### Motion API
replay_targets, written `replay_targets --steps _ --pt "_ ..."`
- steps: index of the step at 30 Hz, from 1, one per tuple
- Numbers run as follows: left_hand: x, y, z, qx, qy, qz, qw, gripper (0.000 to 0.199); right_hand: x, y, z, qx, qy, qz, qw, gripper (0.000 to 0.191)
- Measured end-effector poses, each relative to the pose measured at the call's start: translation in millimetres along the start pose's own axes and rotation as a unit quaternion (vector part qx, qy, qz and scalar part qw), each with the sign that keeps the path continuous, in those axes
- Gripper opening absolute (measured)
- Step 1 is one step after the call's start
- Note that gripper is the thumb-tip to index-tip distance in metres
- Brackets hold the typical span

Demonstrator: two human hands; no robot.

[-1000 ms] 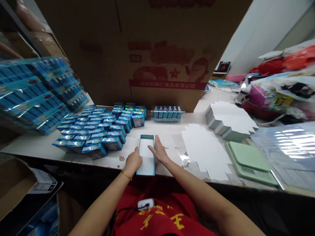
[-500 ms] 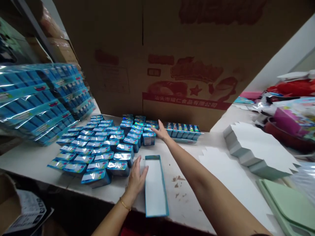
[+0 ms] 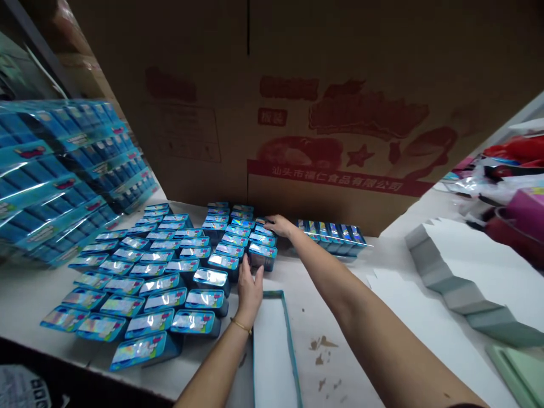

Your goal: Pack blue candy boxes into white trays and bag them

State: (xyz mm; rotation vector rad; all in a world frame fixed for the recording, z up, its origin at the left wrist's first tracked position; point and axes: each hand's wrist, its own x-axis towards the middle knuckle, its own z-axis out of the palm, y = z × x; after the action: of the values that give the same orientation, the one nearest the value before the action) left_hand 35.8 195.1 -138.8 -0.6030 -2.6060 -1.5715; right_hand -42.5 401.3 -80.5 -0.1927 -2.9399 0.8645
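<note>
Many small blue boxes with shiny, colourful tops stand in rows on the white table (image 3: 25, 303). At the back of the rightmost short row, my right hand (image 3: 279, 225) reaches over with its fingers stretched, touching the rear blue box (image 3: 262, 229); its fingertips are partly hidden. My left hand (image 3: 250, 292), fingers extended and thumb apart, is close by the front blue box (image 3: 261, 256) of that row. Whether it touches that box I cannot tell. Below the left hand lies a shallow, open tray (image 3: 290, 328) with blue edges and a white inside.
A big cardboard carton (image 3: 204, 175) walls off the back. Behind my right forearm sits a filled tray of blue boxes (image 3: 335, 237). Wrapped blue packs (image 3: 63, 187) are stacked at left. Folded white card (image 3: 480, 260) and a green lid-like object (image 3: 518, 368) are at right.
My left hand has moved forward from beside the tray to the front of the short row. My right hand now bends over its rear box. The view has shifted closer.
</note>
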Motion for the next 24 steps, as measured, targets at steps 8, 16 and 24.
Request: replay_targets --steps 8,16,24 --pt "-18 14 -5.7 -0.064 -0.045 -0.043 0.996 0.100 -46 -19 -16 -0.081 -0.102 -0.105 0.986 0.025" --pt "-14 17 -37.2 -0.193 -0.226 0.003 0.955 0.145 -74 13 23 0.127 -0.076 -0.099 0.984 0.064" --pt "-7 14 -31.6 -0.180 -0.225 0.022 0.957 0.139 -139 -21 73 0.495 0.113 0.136 0.851 0.063"
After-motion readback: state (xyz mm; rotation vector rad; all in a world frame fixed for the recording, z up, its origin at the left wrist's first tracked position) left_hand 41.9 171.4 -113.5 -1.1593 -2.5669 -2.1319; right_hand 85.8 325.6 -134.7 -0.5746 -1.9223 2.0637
